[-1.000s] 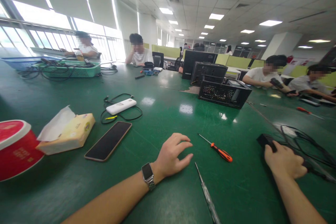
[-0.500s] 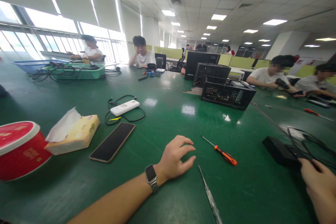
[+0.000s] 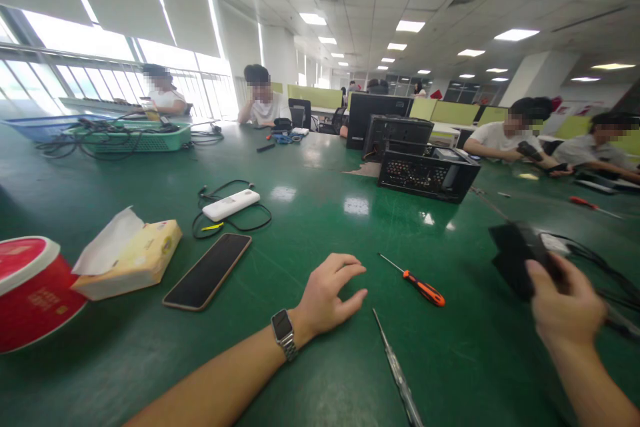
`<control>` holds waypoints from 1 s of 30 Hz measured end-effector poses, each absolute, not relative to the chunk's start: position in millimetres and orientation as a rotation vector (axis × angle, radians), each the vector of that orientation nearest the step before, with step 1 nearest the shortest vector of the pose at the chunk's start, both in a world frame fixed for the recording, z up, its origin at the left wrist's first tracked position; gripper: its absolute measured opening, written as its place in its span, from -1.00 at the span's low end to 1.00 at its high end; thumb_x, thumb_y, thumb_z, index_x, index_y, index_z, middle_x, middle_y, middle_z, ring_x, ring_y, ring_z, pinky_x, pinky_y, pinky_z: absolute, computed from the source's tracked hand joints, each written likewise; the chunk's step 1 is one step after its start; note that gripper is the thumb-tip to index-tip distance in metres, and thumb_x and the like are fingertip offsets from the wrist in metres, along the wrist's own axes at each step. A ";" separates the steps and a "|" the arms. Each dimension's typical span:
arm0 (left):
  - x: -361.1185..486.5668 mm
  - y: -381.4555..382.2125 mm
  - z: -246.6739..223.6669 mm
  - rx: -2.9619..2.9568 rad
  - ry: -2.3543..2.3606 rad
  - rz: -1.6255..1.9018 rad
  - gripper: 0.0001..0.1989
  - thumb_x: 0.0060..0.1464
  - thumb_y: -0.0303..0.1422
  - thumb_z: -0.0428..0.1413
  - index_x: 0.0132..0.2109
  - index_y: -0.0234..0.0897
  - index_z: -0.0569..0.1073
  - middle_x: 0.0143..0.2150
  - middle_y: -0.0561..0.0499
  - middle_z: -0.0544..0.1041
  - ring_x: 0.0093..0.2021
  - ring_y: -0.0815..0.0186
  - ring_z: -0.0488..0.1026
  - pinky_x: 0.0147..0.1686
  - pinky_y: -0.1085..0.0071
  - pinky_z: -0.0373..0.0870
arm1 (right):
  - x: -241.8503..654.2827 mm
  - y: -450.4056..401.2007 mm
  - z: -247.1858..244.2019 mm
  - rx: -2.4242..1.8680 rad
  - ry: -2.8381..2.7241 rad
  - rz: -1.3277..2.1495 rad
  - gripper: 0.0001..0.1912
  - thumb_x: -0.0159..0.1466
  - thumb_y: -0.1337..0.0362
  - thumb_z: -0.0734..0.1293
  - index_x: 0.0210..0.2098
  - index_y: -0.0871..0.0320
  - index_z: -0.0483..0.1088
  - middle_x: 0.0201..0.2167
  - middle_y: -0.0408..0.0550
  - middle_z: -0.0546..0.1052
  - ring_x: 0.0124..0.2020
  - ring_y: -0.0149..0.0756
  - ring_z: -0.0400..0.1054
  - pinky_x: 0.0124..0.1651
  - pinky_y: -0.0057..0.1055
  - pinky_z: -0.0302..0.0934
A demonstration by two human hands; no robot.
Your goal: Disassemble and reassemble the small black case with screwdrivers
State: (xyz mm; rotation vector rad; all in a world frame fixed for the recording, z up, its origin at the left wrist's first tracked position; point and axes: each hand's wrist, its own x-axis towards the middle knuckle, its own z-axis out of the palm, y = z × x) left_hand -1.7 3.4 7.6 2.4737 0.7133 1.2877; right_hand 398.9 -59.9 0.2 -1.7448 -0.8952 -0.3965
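My left hand (image 3: 333, 293), with a watch (image 3: 283, 330) on its wrist, rests on the green table (image 3: 310, 373). Its fingers are loosely curved, thumb apart, and nothing is in them. Just right of it lie an orange-and-black screwdriver (image 3: 424, 288) and a slim screwdriver-like tool with a clear handle (image 3: 400, 373). On the right, my right hand (image 3: 570, 303) grips a black box-shaped device (image 3: 515, 263), blurred by motion and held tilted. Behind that hand are black cables (image 3: 600, 257) and a small white piece (image 3: 554, 244); whether they join the device I cannot tell.
To the left are a phone (image 3: 207, 272), a tissue pack (image 3: 135, 260), a red tub (image 3: 35, 293) and a white device with a cord (image 3: 231, 205). Farther back stand an open black computer case (image 3: 425, 173) and a green basket (image 3: 165, 139) of cables. Several people sit around the table.
My right hand has lifted the black device from the table and moved it leftward, turning it. The left hand keeps its place on the table. The view has shifted slightly.
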 end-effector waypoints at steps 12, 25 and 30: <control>-2.3 12.5 5.7 2.609 0.878 0.842 -0.31 0.01 -0.13 0.27 0.23 -0.27 0.27 0.18 -0.20 0.38 0.17 0.02 0.28 0.15 0.08 0.25 | 228.7 -55.1 -22.7 -1.367 -2.038 0.193 -0.49 0.32 0.13 0.25 0.22 0.13 0.24 0.19 0.10 0.37 0.21 -0.11 0.24 0.24 -0.13 0.14; 2.0 8.1 8.4 2.572 1.046 0.828 -0.60 0.05 -0.15 0.23 -0.01 -0.24 0.47 -0.16 -0.06 0.55 -0.15 0.14 0.45 -0.15 0.25 0.36 | 192.5 -99.4 3.5 -1.625 -2.292 0.186 -0.57 0.18 -0.06 0.31 -0.61 0.13 0.28 -0.61 -0.15 0.41 -0.54 -0.38 0.24 -0.45 -0.41 -0.16; 1.5 8.6 8.7 2.527 1.085 0.862 -0.62 0.03 -0.18 0.25 -0.03 -0.25 0.48 -0.18 -0.04 0.55 -0.17 0.15 0.45 -0.17 0.25 0.36 | 179.8 -104.6 9.7 -1.709 -2.379 0.325 -0.92 0.07 0.25 0.30 -0.41 0.07 0.36 -0.44 -0.17 0.52 -0.44 -0.30 0.33 -0.41 -0.40 -0.19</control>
